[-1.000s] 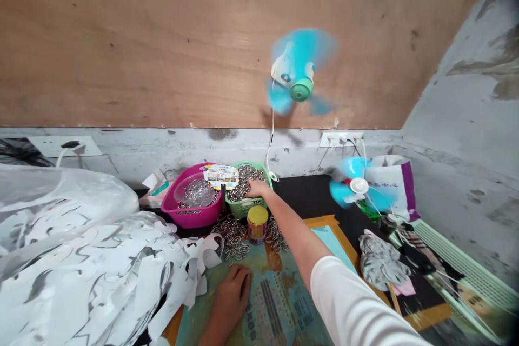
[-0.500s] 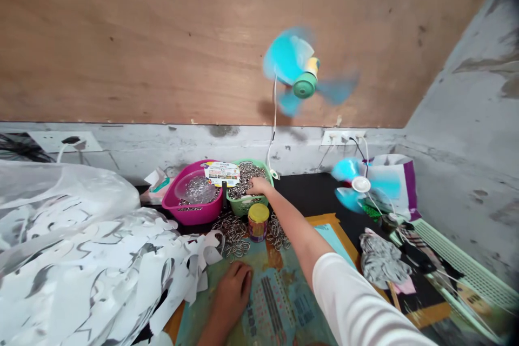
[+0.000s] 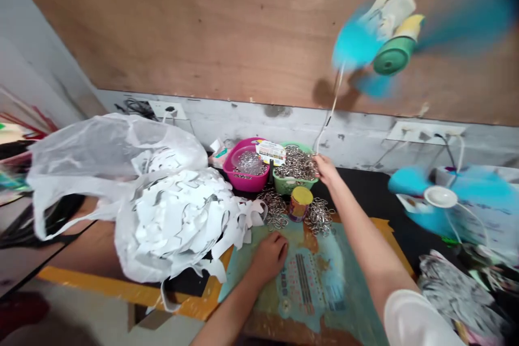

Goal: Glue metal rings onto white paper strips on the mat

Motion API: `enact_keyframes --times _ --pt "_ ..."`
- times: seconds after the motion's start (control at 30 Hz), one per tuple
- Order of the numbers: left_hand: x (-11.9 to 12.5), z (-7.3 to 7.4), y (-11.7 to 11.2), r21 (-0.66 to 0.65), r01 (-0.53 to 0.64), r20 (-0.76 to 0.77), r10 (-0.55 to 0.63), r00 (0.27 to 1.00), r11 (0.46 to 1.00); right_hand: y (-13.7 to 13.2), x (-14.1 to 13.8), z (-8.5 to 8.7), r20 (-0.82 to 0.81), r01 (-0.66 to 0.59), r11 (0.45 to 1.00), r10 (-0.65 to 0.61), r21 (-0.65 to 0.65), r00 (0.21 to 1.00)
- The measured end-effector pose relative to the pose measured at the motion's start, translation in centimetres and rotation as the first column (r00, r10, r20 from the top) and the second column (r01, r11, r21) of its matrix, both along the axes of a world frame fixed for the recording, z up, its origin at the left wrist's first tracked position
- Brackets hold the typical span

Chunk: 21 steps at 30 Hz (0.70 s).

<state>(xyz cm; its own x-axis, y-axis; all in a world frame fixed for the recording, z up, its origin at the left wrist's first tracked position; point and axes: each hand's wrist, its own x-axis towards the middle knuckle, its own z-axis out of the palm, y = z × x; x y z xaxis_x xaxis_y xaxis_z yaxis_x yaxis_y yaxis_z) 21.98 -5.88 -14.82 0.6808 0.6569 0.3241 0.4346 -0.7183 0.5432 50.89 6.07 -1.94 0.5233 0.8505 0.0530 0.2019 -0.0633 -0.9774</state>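
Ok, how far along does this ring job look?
Done: loose metal rings lie in piles on the printed mat. In hand: your right hand is at the green basket. Remaining: that basket is heaped with rings; your left hand rests on the mat.

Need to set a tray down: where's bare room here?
Bare black tabletop lies between the right hand and the white-hubbed fan. The printed mat is free beside the left hand. It is crowded around the green basket, pink basket and loose metal rings.
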Motion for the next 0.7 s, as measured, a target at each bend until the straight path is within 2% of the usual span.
enact_keyframes --times 0.1,0.17,0.33,0.43,0.53,0.7 --pt "0.0 0.1 -0.1 0.004 0.001 -0.002 -0.001 1.000 1.000 -4.0 1.3 -0.4 -0.071 0.004 0.999 -0.001 0.042 0.997" --pt "0.0 0.1 -0.1 0.009 0.003 0.000 -0.003 1.000 1.000 -7.0 1.9 -1.3 -0.093 0.003 0.999 0.001 0.044 0.996" --pt "-0.1 0.0 -0.2 0.022 -0.005 0.004 0.005 1.000 1.000 -12.4 1.7 -4.8 -0.043 -0.033 0.999 0.031 -0.040 0.999" --pt "-0.1 -0.1 -0.4 0.025 -0.010 0.004 0.010 1.000 1.000 -13.4 0.7 -7.0 0.068 -0.061 0.993 0.068 -0.101 0.995" --pt "-0.2 -0.3 -0.4 0.026 -0.013 0.011 0.013 1.000 1.000 -13.1 -0.4 -8.4 0.230 -0.072 0.984 0.109 -0.163 0.967" --pt "-0.5 -0.3 -0.3 0.021 -0.028 0.040 0.027 0.999 0.999 -12.7 -1.3 -8.6 0.446 -0.062 0.966 0.172 -0.250 0.878"
